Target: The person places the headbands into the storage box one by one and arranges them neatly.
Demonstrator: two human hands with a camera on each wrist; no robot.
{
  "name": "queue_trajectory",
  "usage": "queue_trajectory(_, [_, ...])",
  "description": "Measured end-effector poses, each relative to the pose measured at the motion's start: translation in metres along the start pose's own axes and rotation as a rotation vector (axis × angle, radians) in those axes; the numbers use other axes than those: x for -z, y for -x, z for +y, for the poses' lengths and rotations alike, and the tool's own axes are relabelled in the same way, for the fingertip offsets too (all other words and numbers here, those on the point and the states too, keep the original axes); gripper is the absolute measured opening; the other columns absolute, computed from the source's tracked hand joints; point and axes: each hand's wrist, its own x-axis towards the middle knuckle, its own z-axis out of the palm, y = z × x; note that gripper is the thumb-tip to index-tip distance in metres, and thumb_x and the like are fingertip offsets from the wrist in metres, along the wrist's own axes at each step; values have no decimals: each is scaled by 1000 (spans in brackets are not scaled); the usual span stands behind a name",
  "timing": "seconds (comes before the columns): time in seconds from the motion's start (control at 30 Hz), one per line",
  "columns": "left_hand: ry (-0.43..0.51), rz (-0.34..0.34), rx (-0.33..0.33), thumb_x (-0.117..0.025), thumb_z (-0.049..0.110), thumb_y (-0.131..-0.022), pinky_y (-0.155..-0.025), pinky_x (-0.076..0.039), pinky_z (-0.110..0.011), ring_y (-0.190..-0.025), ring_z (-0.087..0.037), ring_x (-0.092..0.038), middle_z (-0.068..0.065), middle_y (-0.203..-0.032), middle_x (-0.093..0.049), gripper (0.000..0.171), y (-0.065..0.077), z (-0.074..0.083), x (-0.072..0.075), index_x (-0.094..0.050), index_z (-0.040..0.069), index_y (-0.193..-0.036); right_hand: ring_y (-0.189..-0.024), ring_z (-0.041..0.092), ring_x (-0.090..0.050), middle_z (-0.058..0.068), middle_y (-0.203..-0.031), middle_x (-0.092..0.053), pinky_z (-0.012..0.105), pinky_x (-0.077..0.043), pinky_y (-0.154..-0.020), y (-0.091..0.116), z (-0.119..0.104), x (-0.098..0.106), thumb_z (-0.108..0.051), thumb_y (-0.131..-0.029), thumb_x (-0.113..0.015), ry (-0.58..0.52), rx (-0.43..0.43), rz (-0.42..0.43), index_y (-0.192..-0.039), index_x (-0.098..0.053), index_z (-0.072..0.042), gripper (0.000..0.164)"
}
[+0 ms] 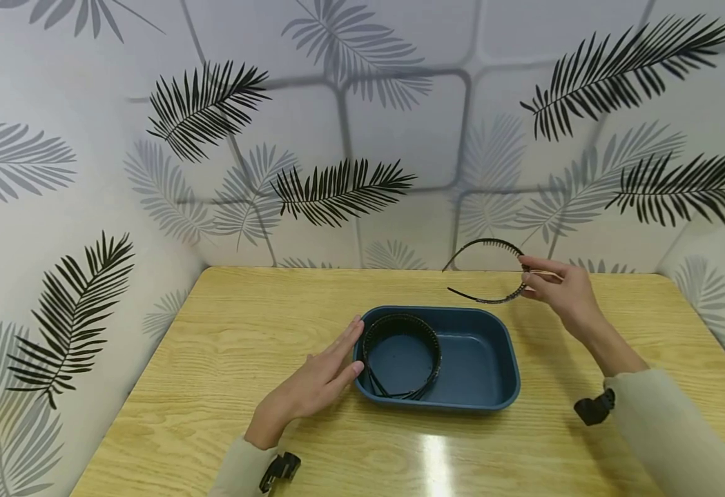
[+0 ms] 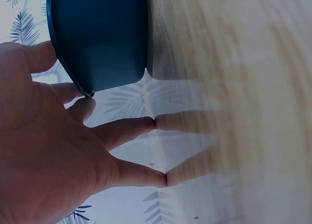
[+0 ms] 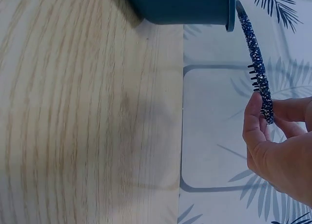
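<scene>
My right hand (image 1: 558,290) pinches a dark toothed headband (image 1: 499,301) at its curved middle, up behind the right end of a blue plastic tub (image 1: 480,407). The headband's two tips point left; in the right wrist view its outer face (image 3: 256,53) glitters with small stones. Inside the tub, at its left end, several dark headbands (image 1: 435,338) lie nested together in a ring. My left hand (image 1: 319,383) rests against the tub's left end with fingers extended. In the left wrist view the thumb and some fingers (image 2: 41,56) touch the rim while two others reach down to the tabletop.
The tub stands on a light wood-grain table (image 1: 232,359). Behind it rises a pale wall (image 1: 400,131) with leaf prints, along the table's back edge. Dark wrist cameras (image 1: 595,407) are strapped over both sleeves (image 1: 667,421).
</scene>
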Motion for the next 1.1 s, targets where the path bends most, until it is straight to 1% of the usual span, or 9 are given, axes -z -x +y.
queue_trajectory(0.17, [-12, 4, -1, -36, 44, -112, -104, -16, -84, -155, -25, -13, 4, -172, 1, 68, 0, -1, -1, -2, 21, -167, -102, 2, -68, -12, -120, -67, 27, -58, -81, 5, -3, -8, -4, -101, -65, -48, 30, -23, -143, -49, 17, 50])
queue_trajectory(0.33, [-14, 8, -8, -36, 44, -112, -104, -17, -84, -155, -25, -14, 2, -172, 0, 68, 0, -2, -1, -3, 21, -167, -101, 4, -69, -12, -121, -68, 28, -59, -80, 9, -6, -14, -3, -101, -65, -78, 30, -21, -143, -47, 18, 51])
queue_trajectory(0.5, [-21, 10, -5, -36, 44, -112, -104, -17, -84, -155, -26, -15, 1, -172, -1, 68, 0, -3, -1, -3, 22, -167, -101, 4, -69, -10, -123, -68, 28, -59, -79, 12, -7, -18, -3, -100, -66, -77, 46, -21, -143, -48, 18, 51])
queue_trajectory(0.67, [-15, 2, 1, -36, 46, -112, -104, -16, -84, -155, -25, -14, 5, -172, 1, 69, 0, -1, 0, -2, 23, -167, -101, 6, -70, -9, -121, -70, 28, -59, -78, 14, -10, -22, 0, -99, -66, -121, 67, -21, -142, -48, 18, 50])
queue_trajectory(0.83, [-16, 1, 1, -36, 45, -112, -105, -16, -84, -155, -25, -14, 6, -172, 2, 69, -1, -1, 0, -2, 22, -167, -99, 7, -70, -5, -120, -70, 29, -59, -79, 18, -15, -27, -1, -98, -68, -144, 56, -12, -142, -51, 15, 50])
queue_trajectory(0.97, [-15, -2, 7, -37, 45, -112, -105, -16, -83, -155, -26, -14, 6, -172, 2, 69, 0, -1, 0, -3, 22, -167, -97, 8, -71, -1, -118, -69, 30, -59, -79, 21, -18, -33, -1, -98, -68, -162, 54, -14, -142, -51, 15, 50])
queue_trajectory(1.1, [-9, 1, 3, -37, 44, -112, -104, -15, -84, -155, -25, -13, 5, -172, 2, 68, 1, 0, 0, -3, 21, -167, -96, 9, -72, 2, -120, -69, 30, -59, -78, 24, -20, -37, -1, -98, -68, -174, 56, -6, -142, -52, 15, 49])
